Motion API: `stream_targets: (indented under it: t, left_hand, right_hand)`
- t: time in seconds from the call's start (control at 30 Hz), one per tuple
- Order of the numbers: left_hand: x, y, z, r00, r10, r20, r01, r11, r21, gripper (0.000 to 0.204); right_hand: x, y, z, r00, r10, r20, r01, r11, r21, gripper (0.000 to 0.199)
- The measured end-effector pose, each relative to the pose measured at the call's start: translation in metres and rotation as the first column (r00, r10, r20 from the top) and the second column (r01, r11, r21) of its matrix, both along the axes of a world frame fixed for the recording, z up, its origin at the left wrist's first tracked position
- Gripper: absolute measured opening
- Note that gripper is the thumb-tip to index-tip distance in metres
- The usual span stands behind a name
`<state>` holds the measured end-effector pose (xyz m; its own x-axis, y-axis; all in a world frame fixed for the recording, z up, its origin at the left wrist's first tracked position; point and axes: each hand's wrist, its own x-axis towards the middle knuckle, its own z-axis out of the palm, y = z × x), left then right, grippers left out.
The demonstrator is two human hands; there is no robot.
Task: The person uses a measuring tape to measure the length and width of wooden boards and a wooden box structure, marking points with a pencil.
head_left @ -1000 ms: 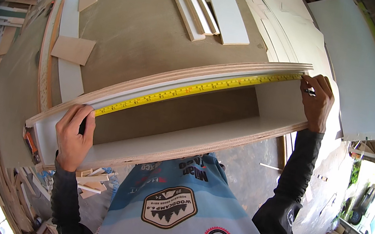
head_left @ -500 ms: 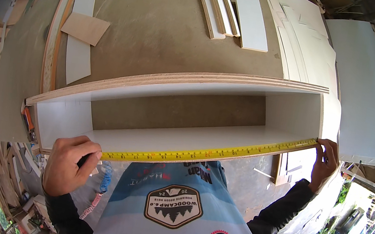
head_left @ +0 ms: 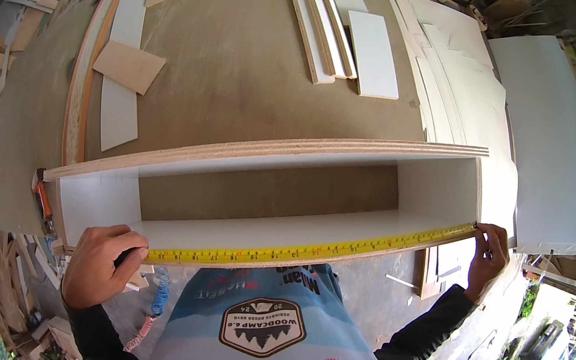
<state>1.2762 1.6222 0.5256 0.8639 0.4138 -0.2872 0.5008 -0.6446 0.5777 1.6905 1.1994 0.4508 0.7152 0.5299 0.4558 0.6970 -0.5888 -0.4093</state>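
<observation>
A long open box frame (head_left: 270, 150) of white-faced plywood lies across the worktable in front of me. Along its near edge stretches a yellow tape measure (head_left: 315, 250), pulled straight from one side to the other. My left hand (head_left: 100, 265) is closed around the tape's left end by the near left corner; the dark case is mostly hidden in its grip. At the near right corner, the fingers of my right hand (head_left: 489, 256) pinch the tape's other end against the edge.
Narrow white boards (head_left: 319, 24) and a short white panel (head_left: 375, 55) lie at the table's far side. To the left are a beige offcut (head_left: 130, 67), a long white strip (head_left: 116, 113) and an orange-handled tool (head_left: 43, 201). A large white panel (head_left: 550, 145) stands at right.
The whole scene sits slightly lower in the picture, as my view has shifted. Both hands still hold the tape along the same edge.
</observation>
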Motion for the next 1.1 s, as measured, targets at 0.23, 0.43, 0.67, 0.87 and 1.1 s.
stream_targets:
  t: [0.23,0.43,0.67,0.87,1.1]
  left_hand:
    - [-0.004,-0.003,-0.002,1.0,-0.004,-0.016,0.005,0.999,0.042,0.007]
    - [-0.002,-0.002,-0.003,0.999,-0.026,-0.042,0.028,0.999,0.045,0.007]
    - [-0.002,-0.002,-0.002,0.999,-0.023,-0.025,0.023,1.0,0.013,0.008]
    - [-0.004,0.0,-0.01,0.996,0.016,0.087,-0.018,1.0,0.026,0.011]
    - [-0.005,0.002,-0.008,0.997,-0.02,0.075,0.018,0.999,0.028,0.012]
  right_hand:
    - [-0.006,0.006,0.001,0.993,-0.077,-0.088,0.082,0.995,0.052,0.014]
    - [-0.005,0.003,-0.013,0.993,-0.069,-0.099,0.083,0.985,0.149,0.014]
    - [-0.007,0.008,-0.016,0.995,-0.078,-0.057,0.088,0.976,0.201,0.013]
    - [-0.008,0.008,-0.016,0.993,-0.094,-0.064,0.106,0.972,0.21,0.013]
    - [-0.011,0.009,-0.018,0.992,-0.111,-0.052,0.12,0.971,0.206,0.013]
